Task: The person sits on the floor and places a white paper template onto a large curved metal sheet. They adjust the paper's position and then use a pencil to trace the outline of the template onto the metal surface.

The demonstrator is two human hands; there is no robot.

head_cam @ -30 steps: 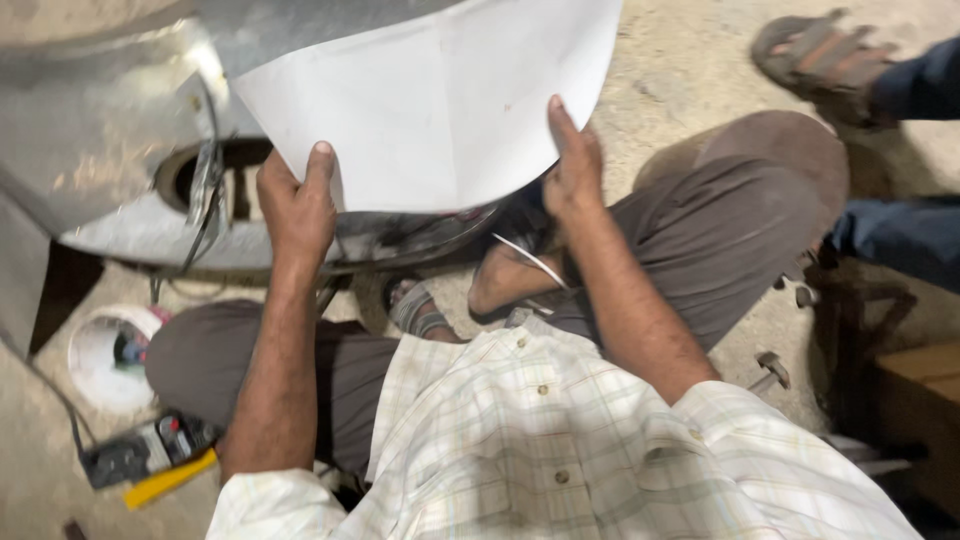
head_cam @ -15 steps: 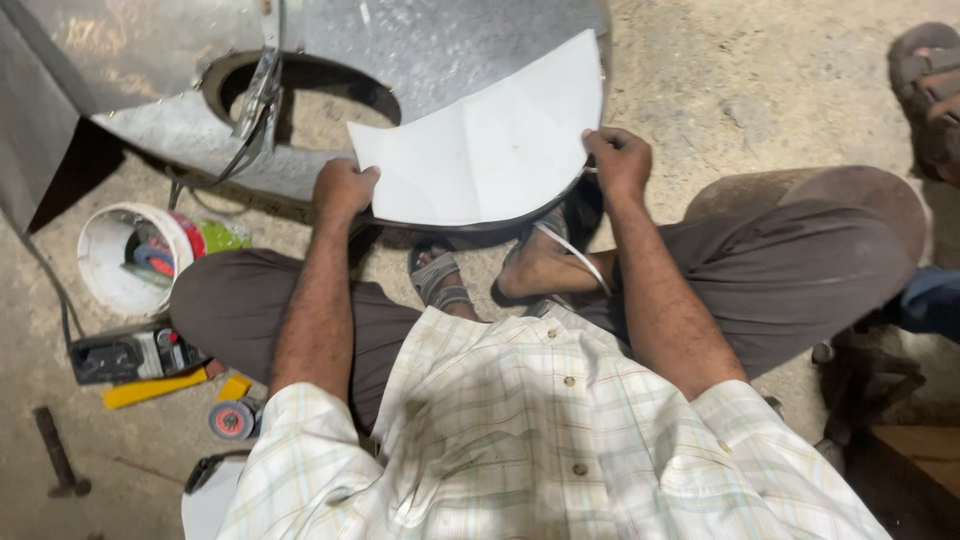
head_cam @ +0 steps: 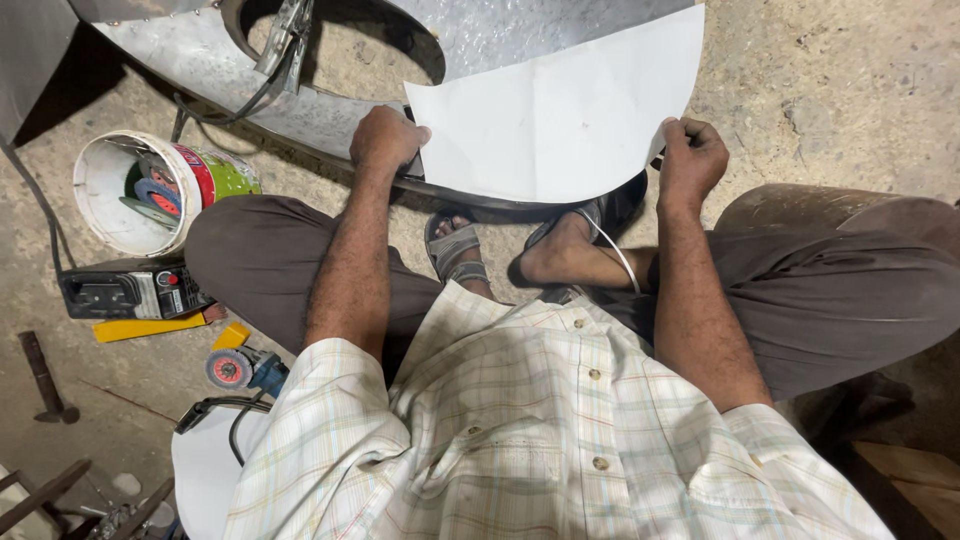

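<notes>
Paper template (head_cam: 570,110) lies over the curved metal sheet (head_cam: 200,55) on the floor, pinched at its lower corners — left hand (head_cam: 385,140) and right hand (head_cam: 690,155) both in a closed grip. Best kept flat and taut — edges aligned, no creasing.

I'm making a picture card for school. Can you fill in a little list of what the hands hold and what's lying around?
Left hand: grips the left edge of the white sheet
Right hand: grips the sheet's right edge
Under the sheet: shiny metal piece with a round hole
Person's left side: white bucket lying tipped, black box device, angle grinder, hammer
Floor: rough concrete
Feet: in sandals
</notes>
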